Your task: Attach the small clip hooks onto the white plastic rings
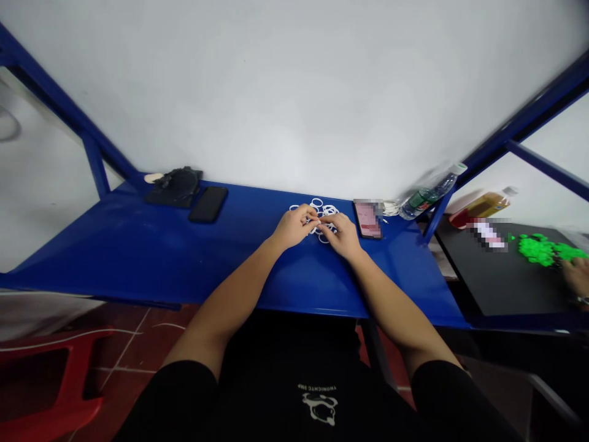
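Observation:
Both of my hands meet at the far middle of a blue table (138, 245). My left hand (294, 226) and my right hand (340, 234) have their fingers pinched together over a small pile of white rings (322, 209). The fingertips touch each other at a ring between them. Whether one ring or more is held is too small to tell. More white rings lie loose just behind the fingers.
A phone with a lit pink screen (368, 219) lies right of the rings, a plastic bottle (426, 195) beyond it. A black phone (208, 204) and a dark pouch (175, 185) sit at the back left. Another person's hand (577, 274) rests by green pieces (543, 248) on the black table at right. A red stool (55, 380) stands low left.

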A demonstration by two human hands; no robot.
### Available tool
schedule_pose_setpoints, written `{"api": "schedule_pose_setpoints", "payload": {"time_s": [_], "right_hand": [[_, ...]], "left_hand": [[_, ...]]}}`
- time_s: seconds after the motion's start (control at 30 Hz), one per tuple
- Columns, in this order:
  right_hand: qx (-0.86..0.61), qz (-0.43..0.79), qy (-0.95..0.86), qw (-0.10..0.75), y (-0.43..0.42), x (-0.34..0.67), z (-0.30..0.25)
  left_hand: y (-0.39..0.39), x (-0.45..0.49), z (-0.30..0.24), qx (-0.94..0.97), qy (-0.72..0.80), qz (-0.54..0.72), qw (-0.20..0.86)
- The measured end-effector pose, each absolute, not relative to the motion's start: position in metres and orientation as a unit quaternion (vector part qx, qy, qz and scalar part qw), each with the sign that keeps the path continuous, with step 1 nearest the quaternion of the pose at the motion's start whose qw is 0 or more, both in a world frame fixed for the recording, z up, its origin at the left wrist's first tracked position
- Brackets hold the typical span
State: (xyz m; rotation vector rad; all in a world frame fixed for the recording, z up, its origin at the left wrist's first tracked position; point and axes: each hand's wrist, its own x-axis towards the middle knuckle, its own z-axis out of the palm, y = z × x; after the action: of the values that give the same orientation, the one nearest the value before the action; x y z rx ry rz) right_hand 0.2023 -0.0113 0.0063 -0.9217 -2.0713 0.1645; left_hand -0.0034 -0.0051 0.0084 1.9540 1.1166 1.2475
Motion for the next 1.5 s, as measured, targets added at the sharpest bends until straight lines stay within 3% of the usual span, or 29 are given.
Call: {"api": "schedule_pose_setpoints", "payload": {"time_s": [0.17,0.3,0.4,0.6,0.77,0.87,1.03,1.2,1.27,1.37,1.5], "right_hand": [[-0.369,0.091,-0.82,0.427,-0.015,0.202,0.011],[-0.359,0.107,-0.816,0.441,-0.016,0.201,0.012],[-0.36,0.102,-0.823,0.428,-0.011,0.203,0.009],[-0.457,0.057,-0.81,0.363,0.006,0.223,0.007],[-0.553,0.09,-0.808,0.18,0.013,0.234,-0.005],[-0.554,0.128,-0.812,0.128,0.015,0.229,-0.013],[-0.496,0.162,-0.835,0.177,0.021,0.22,-0.021],[-0.41,0.124,-0.825,0.369,0.022,0.222,-0.01],[-0.417,0.085,-0.809,0.405,0.018,0.225,0.001],[-0.471,0.095,-0.793,0.375,0.009,0.231,0.017],[-0.504,0.185,-0.811,0.232,0.001,0.232,0.022]], "left_hand": [[0.002,0.001,-0.001,0.674,0.375,0.495,0.401],[0.004,0.003,-0.001,0.653,0.361,0.505,0.434],[0.002,0.001,0.0,0.684,0.388,0.49,0.376],[0.003,-0.004,-0.001,0.761,0.465,0.433,0.132],[0.009,-0.012,0.0,0.794,0.481,0.364,0.084],[0.006,-0.014,0.001,0.817,0.503,0.266,0.096],[0.005,-0.012,-0.008,0.832,0.521,0.119,0.147],[0.008,-0.012,-0.017,0.822,0.538,0.126,0.137],[0.009,-0.014,-0.017,0.819,0.542,0.142,0.125],[0.01,-0.015,-0.016,0.812,0.55,0.17,0.103],[0.01,-0.016,-0.012,0.795,0.565,0.206,0.078]]}}
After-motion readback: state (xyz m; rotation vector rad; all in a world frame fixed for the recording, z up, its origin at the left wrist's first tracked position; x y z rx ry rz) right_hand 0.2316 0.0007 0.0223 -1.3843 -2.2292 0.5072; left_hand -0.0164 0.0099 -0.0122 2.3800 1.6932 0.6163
